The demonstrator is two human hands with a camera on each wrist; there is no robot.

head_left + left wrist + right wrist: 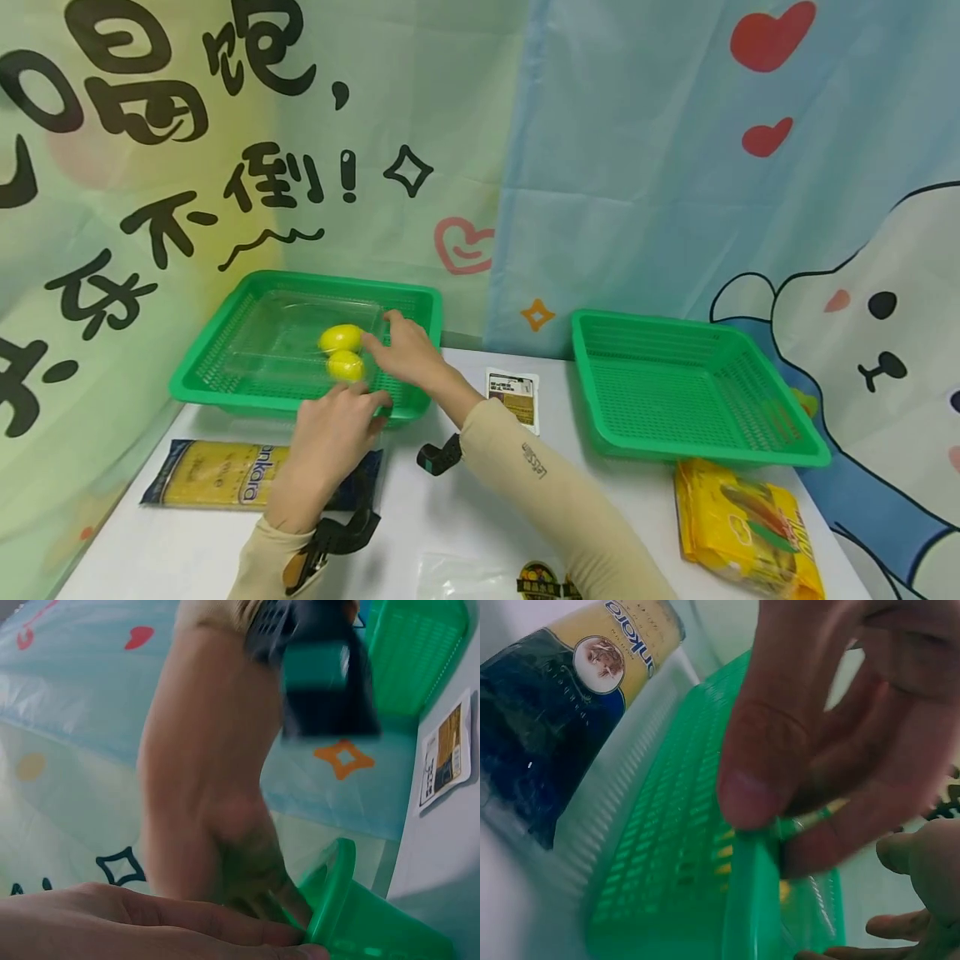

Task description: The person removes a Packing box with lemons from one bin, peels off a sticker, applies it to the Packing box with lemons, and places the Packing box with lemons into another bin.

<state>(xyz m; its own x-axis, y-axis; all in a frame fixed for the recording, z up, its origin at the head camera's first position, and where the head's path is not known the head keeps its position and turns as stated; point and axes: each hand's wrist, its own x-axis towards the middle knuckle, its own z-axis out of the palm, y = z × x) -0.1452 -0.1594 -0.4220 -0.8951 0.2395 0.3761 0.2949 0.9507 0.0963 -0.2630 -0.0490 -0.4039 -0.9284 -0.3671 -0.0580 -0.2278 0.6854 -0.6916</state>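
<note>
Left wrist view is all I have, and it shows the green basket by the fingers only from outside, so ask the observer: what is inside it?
Observer: From the head view, two lemons are inside that basket, close to the right hand.
Operator: Okay, and what lies on the table on the near side of that basket? My view doesn't take that in.
Observer: A pasta bag, partly hidden in the head view by the left hand.
</note>
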